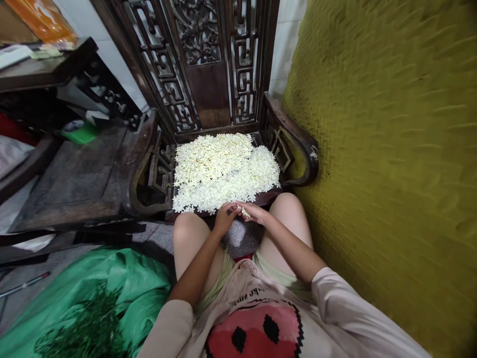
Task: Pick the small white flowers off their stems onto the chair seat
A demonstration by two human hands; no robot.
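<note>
Many small white and pale yellow flowers point(219, 164) lie spread over the seat of a dark carved wooden chair point(210, 89) in front of my knees. My left hand point(224, 219) and my right hand point(255, 213) meet just off the seat's front edge, their fingertips touching. A few small white flowers point(245, 212) show in the fingers of my right hand. The fingers of my left hand are pinched together at the right fingertips; what they grip is too small to make out.
To the left stands another dark wooden chair point(74, 184) with a green roll-like object point(80, 132) on it. A green sack point(137, 273) with cut leafy stems point(85, 323) lies at the lower left. A yellow textured sheet point(391, 174) rises close on the right.
</note>
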